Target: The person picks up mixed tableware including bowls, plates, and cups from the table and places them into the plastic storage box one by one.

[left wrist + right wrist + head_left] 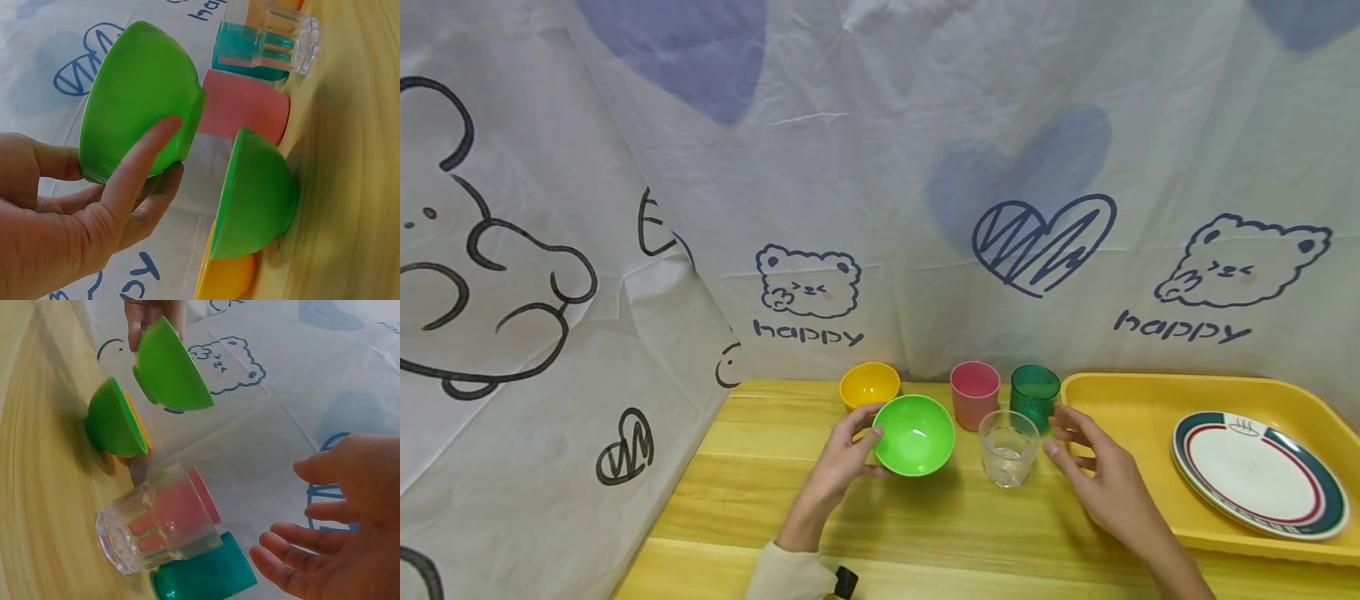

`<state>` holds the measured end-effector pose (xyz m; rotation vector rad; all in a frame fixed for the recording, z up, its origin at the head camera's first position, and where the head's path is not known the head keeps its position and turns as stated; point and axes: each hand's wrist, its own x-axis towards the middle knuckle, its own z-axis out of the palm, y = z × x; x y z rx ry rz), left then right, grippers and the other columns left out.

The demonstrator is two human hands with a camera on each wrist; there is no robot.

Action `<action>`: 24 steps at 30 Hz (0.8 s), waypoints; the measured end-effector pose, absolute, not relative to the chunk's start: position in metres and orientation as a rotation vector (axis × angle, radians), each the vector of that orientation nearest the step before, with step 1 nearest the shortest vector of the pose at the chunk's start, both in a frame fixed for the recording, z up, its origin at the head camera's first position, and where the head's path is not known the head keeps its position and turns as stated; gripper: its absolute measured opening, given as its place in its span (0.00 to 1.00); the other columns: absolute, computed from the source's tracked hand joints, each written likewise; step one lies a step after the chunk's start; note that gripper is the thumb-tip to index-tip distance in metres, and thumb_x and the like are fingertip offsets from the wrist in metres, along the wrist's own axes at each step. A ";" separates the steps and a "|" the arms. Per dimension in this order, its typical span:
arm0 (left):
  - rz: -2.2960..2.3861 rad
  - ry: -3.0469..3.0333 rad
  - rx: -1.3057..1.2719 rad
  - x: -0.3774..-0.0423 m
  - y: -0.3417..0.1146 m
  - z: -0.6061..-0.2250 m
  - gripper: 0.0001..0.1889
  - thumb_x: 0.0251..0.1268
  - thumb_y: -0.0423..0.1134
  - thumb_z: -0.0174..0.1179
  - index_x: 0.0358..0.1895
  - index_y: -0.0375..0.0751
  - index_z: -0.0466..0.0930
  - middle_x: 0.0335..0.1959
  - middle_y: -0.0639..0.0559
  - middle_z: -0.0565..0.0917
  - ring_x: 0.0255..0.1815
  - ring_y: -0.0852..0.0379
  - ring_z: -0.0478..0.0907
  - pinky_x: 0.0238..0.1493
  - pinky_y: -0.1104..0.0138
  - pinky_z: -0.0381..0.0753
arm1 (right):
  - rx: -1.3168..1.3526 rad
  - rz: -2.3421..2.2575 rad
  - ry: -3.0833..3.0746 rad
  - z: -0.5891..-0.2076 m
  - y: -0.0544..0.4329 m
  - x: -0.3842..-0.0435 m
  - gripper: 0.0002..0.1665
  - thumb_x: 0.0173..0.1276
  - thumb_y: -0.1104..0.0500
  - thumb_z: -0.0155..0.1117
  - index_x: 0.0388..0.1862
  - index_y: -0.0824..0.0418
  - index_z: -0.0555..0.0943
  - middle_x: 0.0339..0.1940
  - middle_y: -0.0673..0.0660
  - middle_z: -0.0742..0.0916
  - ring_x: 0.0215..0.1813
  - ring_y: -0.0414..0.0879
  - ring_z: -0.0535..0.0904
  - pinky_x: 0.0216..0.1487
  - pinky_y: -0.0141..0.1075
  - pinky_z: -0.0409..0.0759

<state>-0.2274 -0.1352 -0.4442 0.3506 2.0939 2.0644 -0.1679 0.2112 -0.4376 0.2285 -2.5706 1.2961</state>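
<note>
My left hand (841, 457) holds a green bowl (914, 435) by its side, thumb at the rim and fingers under the outer wall. The bowl is raised above the table, tilted in the head view. A second green bowl (259, 194) stands on the table below it, showing in both wrist views but hidden in the head view. Behind sits a yellow bowl (869, 383). My right hand (1105, 479) has its fingers spread and holds nothing, beside a clear glass (1006, 454) and a dark green cup (1034, 398). A pink cup (974, 395) stands left of the green cup.
A yellow tray (1123, 483) lies on the right side of the wooden table (730, 500). Inside it rests a white plate (1255, 475) with a green and red rim. A printed cloth (880, 167) hangs close behind the cups and along the left side.
</note>
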 end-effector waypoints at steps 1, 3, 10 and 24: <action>2.063 2.089 0.354 -0.227 -0.134 -0.445 0.21 0.80 0.30 0.47 0.71 0.29 0.68 0.66 0.29 0.68 0.52 0.39 0.81 0.39 0.46 0.89 | 0.236 1.301 -2.566 -0.438 0.210 -0.168 0.33 0.79 0.51 0.61 0.77 0.62 0.67 0.64 0.63 0.83 0.61 0.59 0.81 0.51 0.40 0.86; 2.060 2.078 0.362 -0.226 -0.132 -0.445 0.21 0.80 0.30 0.47 0.71 0.29 0.68 0.66 0.29 0.68 0.52 0.39 0.81 0.38 0.48 0.89 | 0.246 1.306 -2.554 -0.438 0.208 -0.167 0.33 0.79 0.52 0.62 0.76 0.62 0.68 0.63 0.62 0.83 0.60 0.57 0.81 0.50 0.36 0.85; 2.012 2.069 0.402 -0.221 -0.122 -0.443 0.22 0.81 0.31 0.48 0.72 0.31 0.67 0.66 0.30 0.69 0.51 0.41 0.82 0.37 0.48 0.89 | 0.285 1.371 -2.520 -0.439 0.199 -0.165 0.30 0.78 0.55 0.63 0.74 0.60 0.70 0.61 0.60 0.84 0.58 0.55 0.83 0.49 0.32 0.85; 1.937 2.049 0.415 -0.210 -0.100 -0.448 0.21 0.82 0.33 0.49 0.72 0.36 0.69 0.67 0.34 0.70 0.54 0.43 0.80 0.37 0.47 0.89 | 0.370 1.428 -2.519 -0.445 0.174 -0.158 0.26 0.80 0.53 0.60 0.73 0.58 0.73 0.59 0.57 0.85 0.57 0.53 0.83 0.48 0.38 0.86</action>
